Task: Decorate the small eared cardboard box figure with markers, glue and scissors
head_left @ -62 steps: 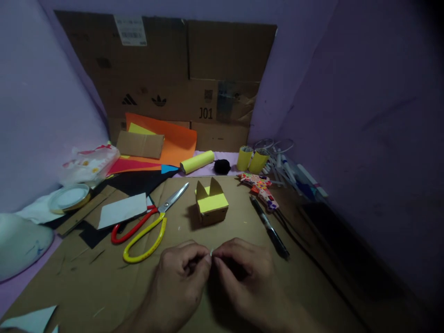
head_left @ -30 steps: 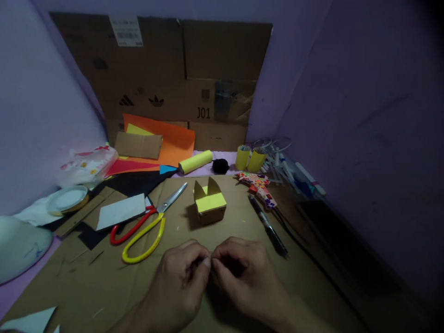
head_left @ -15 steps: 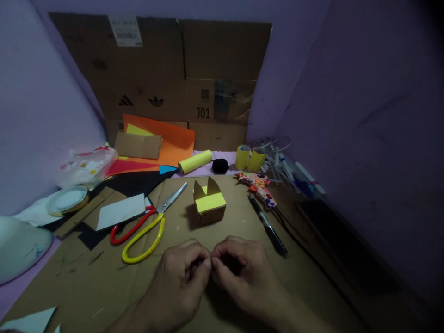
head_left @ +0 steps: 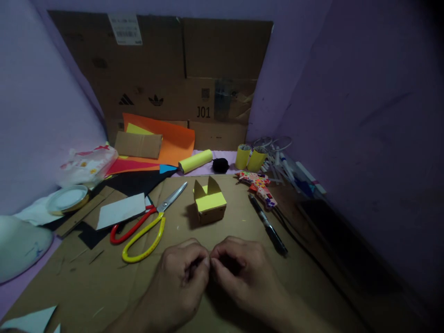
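Head view: yellow-topped cardboard box, flaps upright.

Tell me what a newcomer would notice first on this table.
The left hand and right hand meet fingertip to fingertip over the near part of the cardboard mat; what they pinch is too small to see. Just beyond sits a yellow-topped cardboard box, with red-and-yellow scissors to its left.

The person at the bench works with a bare left hand and a bare right hand. The left forearm and right forearm are uncovered as far as can be seen. The left thumbnail is short, pale and rounded. The knuckles show as soft ridges in the dim light.
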`<state>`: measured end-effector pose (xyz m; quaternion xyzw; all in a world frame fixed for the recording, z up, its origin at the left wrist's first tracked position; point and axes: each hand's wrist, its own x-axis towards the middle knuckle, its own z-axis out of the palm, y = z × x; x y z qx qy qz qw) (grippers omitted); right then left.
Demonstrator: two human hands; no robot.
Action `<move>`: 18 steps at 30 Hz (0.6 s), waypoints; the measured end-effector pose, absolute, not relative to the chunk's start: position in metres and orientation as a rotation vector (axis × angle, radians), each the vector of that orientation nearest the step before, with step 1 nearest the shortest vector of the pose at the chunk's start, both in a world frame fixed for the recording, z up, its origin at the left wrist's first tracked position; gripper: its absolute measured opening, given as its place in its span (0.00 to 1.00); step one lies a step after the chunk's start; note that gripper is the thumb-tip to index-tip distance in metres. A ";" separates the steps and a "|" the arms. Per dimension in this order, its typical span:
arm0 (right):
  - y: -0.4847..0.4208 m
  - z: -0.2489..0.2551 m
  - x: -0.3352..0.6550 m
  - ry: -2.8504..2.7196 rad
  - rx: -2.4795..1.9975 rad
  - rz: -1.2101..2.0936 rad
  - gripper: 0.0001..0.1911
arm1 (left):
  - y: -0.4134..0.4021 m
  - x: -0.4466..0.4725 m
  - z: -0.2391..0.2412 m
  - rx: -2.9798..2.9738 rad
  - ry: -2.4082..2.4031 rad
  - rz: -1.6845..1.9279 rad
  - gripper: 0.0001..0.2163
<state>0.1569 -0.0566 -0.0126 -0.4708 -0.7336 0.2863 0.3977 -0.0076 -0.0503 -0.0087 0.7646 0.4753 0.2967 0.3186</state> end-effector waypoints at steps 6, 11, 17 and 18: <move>-0.056 -0.011 0.156 -1.831 -1.196 0.740 0.07 | -0.050 -0.006 -0.005 2.009 1.249 0.749 0.11; -0.057 -0.012 0.155 -1.802 -1.231 0.771 0.07 | -0.051 -0.006 -0.002 2.009 1.252 0.750 0.12; -0.057 -0.011 0.155 -1.759 -1.238 0.799 0.07 | -0.049 -0.005 -0.002 1.963 1.250 0.757 0.12; -0.057 -0.011 0.155 -1.762 -1.227 0.796 0.07 | -0.049 -0.005 -0.002 1.961 1.251 0.758 0.12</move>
